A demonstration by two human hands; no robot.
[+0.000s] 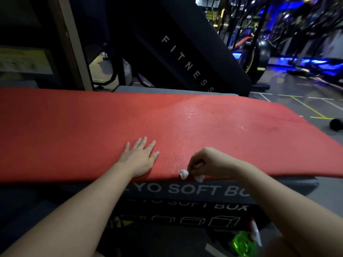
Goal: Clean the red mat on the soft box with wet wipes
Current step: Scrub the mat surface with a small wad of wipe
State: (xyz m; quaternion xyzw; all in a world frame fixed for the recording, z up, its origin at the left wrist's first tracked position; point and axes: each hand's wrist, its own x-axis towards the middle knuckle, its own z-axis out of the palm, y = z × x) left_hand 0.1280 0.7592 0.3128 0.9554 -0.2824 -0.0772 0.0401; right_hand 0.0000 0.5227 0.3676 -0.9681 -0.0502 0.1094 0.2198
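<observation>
A long red mat [92, 123] lies across the top of a stacked black soft box [194, 191] printed "SOFT BOX". My left hand [140, 157] rests flat on the mat near its front edge, fingers straight and spread. To its right, my right hand [206, 162] grips a crumpled white wet wipe [184, 174] at the mat's front edge, above the box lettering. A wet, shiny patch on the mat [191, 115] runs from the wipe toward the far side.
A green spray bottle with a red and white nozzle [245, 242] stands on the floor at the box's foot. A black slanted "FITNESS" panel [185, 62] rises behind the mat. A dark object [336, 124] lies on the floor to the right.
</observation>
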